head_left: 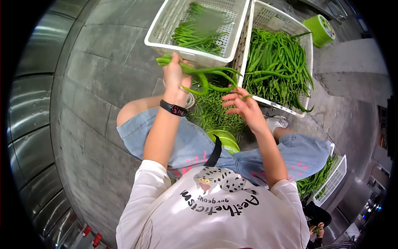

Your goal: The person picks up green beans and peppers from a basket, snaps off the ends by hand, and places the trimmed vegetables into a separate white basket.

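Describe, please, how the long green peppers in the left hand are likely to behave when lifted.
The long green peppers probably flex only slightly: their free ends project past the left hand, though curved. They may slip, since their skins look smooth and shiny. Being slender, each is likely light.

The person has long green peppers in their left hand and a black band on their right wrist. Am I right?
Almost! The black band is on the left wrist, not the right; the head view shows the right wrist bare. The left hand does hold long green peppers.
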`<state>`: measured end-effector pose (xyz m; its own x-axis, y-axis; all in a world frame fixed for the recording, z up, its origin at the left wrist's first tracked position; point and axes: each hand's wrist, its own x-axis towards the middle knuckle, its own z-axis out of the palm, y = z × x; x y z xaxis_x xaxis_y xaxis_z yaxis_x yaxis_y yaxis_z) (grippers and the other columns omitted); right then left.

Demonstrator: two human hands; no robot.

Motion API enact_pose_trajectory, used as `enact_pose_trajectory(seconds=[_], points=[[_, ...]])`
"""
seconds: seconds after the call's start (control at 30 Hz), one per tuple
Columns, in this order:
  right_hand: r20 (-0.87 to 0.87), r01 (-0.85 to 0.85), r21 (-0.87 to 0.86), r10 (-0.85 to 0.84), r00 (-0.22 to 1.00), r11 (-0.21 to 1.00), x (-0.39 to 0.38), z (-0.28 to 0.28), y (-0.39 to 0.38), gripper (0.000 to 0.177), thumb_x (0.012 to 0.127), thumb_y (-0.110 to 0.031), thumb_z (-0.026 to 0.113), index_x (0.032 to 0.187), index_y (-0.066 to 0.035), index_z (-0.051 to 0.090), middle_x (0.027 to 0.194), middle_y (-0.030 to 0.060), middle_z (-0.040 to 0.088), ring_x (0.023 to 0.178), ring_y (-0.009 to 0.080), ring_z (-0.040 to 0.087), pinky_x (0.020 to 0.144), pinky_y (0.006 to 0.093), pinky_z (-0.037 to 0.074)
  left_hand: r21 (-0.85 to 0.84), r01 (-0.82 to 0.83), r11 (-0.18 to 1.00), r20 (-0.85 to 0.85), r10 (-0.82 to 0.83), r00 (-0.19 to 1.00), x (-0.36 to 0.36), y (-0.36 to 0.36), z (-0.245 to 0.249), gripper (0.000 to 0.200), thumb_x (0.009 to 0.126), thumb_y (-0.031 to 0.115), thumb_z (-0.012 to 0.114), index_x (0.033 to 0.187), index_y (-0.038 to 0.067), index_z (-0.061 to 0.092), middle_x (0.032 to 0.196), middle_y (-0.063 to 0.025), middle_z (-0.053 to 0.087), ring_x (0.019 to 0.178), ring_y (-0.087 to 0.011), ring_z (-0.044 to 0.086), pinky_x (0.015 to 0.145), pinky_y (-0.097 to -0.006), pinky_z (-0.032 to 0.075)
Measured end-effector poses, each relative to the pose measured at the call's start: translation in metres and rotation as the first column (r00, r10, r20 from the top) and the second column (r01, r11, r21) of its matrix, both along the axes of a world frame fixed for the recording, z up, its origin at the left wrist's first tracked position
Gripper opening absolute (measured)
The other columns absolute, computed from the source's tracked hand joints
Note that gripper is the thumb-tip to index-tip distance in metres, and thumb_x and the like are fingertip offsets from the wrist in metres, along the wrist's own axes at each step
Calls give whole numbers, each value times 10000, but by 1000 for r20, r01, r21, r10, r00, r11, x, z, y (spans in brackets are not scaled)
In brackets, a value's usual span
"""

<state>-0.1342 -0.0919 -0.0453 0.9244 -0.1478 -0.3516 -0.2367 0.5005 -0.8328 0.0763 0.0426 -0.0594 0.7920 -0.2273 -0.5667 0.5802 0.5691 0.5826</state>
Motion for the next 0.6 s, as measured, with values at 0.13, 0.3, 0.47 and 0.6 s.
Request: enact_pose_trajectory(seconds=[0.13,0.3,0.47,0.6], points=[[-46,215,-8,-215,976,977,7,-5,2,381,909,-189,565,1228,-19,446,1013,105,591,876,163,586,737,287,501,46,-4,999,-19,5,1000,-1,-2,2,255,947,260,498,791,61,464,698,-47,460,640,-181,464,639,-370,446],[48,380,-176,-378,925,908,18,4,-5,349,857,-108,603,1186,-45,508,1022,48,572,883,105,539,724,253,485,88,33,996,-30,-30,999,-2,-1,6,251,945,261,502,800,61,463,699,-51,465,643,-182,467,647,-372,451],[208,275,-734,-181,961,621,25,9,-19,194,856,-97,609,1028,-6,606,830,26,612,697,96,536,664,209,434,76,46,996,-34,-43,998,-2,-3,3,249,942,262,511,803,61,463,703,-52,466,646,-177,470,643,-369,449],[117,199,-817,-182,976,542,25,17,-20,109,863,-79,570,905,5,624,720,29,606,611,105,509,621,213,416,28,53,998,-53,-51,997,-1,-3,2,244,945,259,505,806,64,464,703,-49,457,643,-174,469,642,-360,448]])
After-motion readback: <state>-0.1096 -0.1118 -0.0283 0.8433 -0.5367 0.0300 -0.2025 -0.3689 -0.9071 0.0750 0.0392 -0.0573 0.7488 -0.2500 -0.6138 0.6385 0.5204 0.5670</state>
